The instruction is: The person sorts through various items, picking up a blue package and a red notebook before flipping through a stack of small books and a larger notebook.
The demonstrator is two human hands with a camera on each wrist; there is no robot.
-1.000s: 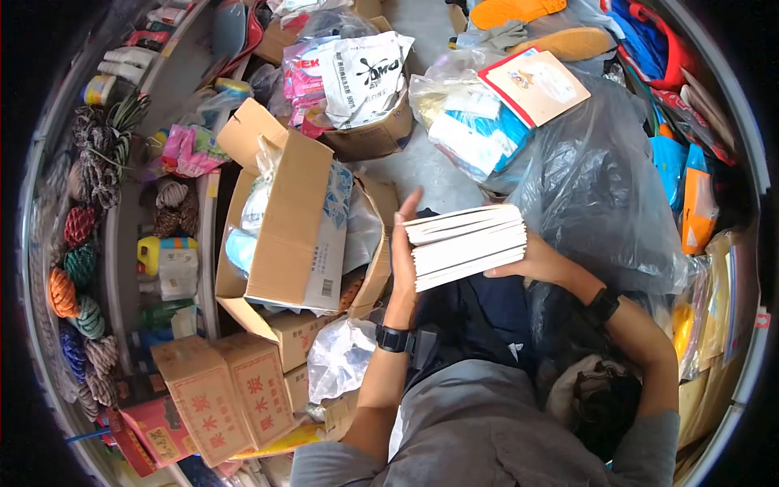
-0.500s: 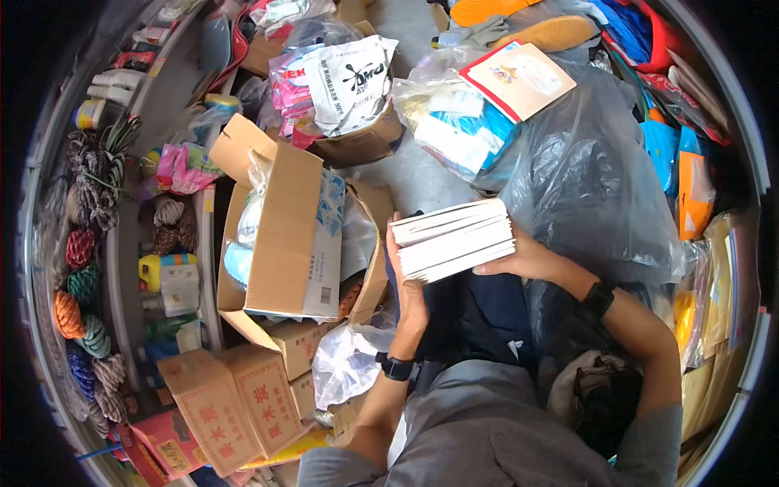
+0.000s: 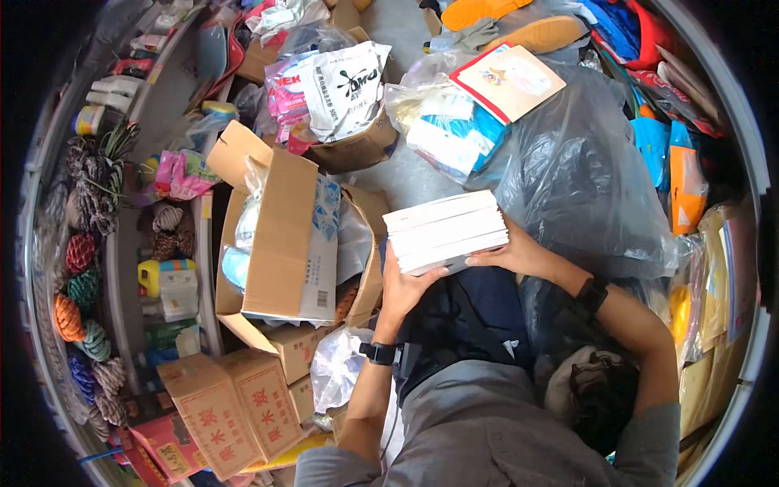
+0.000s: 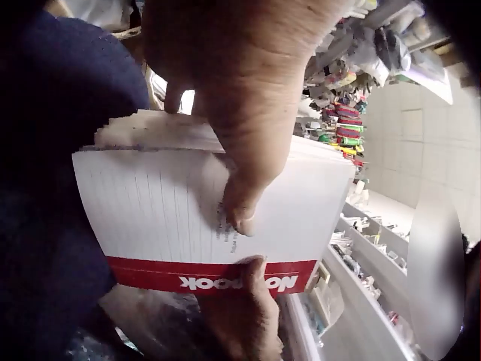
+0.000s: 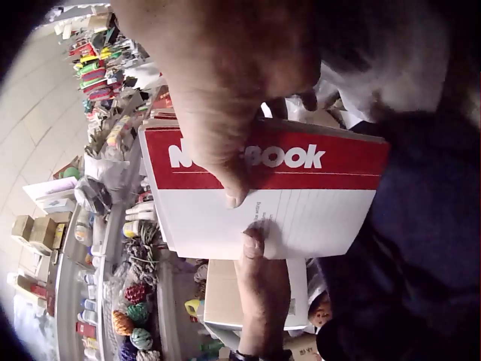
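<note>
A stack of notebooks point(image 3: 446, 231) is held above the lap, page edges facing up in the head view. My left hand point(image 3: 406, 288) grips its left end, with the thumb along the near cover. At the right end, my right hand point(image 3: 519, 247) grips it too, its thumb pointing toward the left one. In the right wrist view the outer notebook point(image 5: 316, 218) has a white cover with a red "Notebook" band. Both thumbs press on that cover, and the other fingers are largely hidden behind the stack.
An open cardboard box point(image 3: 276, 235) stands at the left, above printed cartons point(image 3: 219, 410). Beyond the hands lie a red-edged booklet point(image 3: 519, 85) on bagged goods and a large clear plastic bag point(image 3: 576, 178). Shelves with rope bundles point(image 3: 69, 316) line the left side.
The stack has shifted slightly left in the head view. My left hand has slid from upright along the stack's left side to lower down, its thumb now across the near cover. The right hand keeps its grip.
</note>
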